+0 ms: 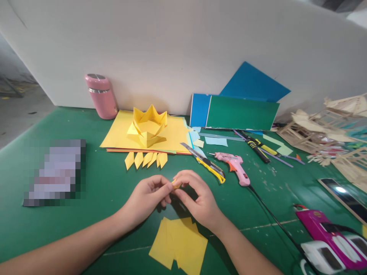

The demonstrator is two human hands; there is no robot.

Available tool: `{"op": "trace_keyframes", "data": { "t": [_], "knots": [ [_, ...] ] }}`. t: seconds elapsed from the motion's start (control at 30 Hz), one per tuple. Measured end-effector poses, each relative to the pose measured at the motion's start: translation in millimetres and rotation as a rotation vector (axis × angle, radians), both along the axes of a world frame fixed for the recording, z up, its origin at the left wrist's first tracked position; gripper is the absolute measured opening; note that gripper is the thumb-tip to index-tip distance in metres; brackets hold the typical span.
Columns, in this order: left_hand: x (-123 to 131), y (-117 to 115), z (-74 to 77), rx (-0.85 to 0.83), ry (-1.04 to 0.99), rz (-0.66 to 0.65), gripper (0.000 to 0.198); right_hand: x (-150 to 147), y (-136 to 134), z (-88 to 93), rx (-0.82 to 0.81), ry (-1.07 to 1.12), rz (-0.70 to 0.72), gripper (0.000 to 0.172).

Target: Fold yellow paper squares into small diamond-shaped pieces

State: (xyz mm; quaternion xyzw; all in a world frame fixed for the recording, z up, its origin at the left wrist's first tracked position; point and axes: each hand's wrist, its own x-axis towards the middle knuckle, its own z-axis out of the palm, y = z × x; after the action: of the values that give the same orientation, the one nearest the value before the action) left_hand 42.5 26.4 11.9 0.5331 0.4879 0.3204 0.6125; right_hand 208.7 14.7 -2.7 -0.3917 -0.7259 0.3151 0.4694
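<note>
My left hand point(151, 193) and my right hand point(196, 194) meet at the middle of the green table point(114, 229), both pinching a small yellow paper piece point(176, 185) mostly covered by the fingers. Below them lie several yellow paper squares point(180, 240), overlapping. Beyond the hands is a row of several folded yellow paper pieces point(139, 160), their tops under a stack of coloured sheets point(114, 133). A ring of folded yellow paper point(147, 133) with upright points stands on that stack.
To the right lie a utility knife point(208, 164), a pink glue gun point(236, 168) with cord, pliers point(258, 149) and paper scraps. Further right are a phone point(344, 198), a magenta power strip point(329, 233) and wooden models point(304, 126). A pink flask point(103, 97) stands behind left.
</note>
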Motion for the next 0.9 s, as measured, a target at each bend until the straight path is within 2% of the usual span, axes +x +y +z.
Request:
{"op": "trace_keyframes", "data": {
  "t": [0.17,0.57,0.9],
  "knots": [
    [-0.9,1.3,1.4,-0.06,-0.049,-0.001,0.031,0.0,1.0,1.6,0.049,-0.023,-0.031,0.009],
    [-0.5,-0.1,-1.4,-0.052,-0.063,-0.035,0.032,2.6,0.1,0.5,0.182,-0.129,-0.019,0.017],
    [-0.4,-1.7,2.6,-0.052,-0.062,-0.042,0.025,3.2,-0.3,1.0,0.181,-0.177,-0.054,0.017]
  ]
}}
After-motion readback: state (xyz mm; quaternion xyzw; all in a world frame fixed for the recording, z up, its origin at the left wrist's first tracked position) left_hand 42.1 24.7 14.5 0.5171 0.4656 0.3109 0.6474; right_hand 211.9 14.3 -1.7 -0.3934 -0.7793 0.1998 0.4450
